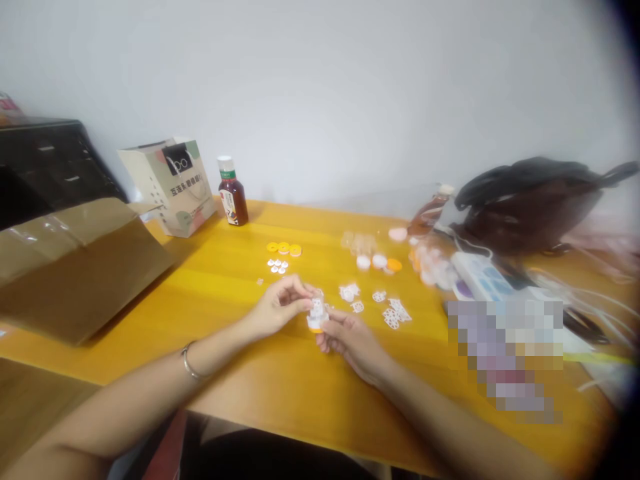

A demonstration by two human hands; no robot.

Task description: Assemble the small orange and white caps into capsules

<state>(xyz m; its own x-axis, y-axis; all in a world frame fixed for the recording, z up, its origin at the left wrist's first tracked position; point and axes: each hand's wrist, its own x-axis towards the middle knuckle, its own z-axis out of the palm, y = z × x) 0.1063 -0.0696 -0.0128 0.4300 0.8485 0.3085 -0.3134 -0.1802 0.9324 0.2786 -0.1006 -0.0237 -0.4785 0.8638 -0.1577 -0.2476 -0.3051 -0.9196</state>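
Note:
My left hand (280, 305) and my right hand (350, 340) meet above the yellow table (240, 347). Together they pinch a small white piece on an orange round base (317, 317). The left fingers close on its top and the right fingers hold it from below. A thin bracelet circles my left wrist. Just beyond the hands lie several white lattice pieces (393, 312). Further back are three yellow and orange rings (283, 249) and a few small white dots (277, 266).
An open cardboard box (75, 267) fills the left side. A paper bag (173, 183) and a dark bottle (231, 193) stand at the back. At right sit a tipped bottle (427, 212), a dark bag (530, 200), a power strip (480, 277) and small round caps (379, 260).

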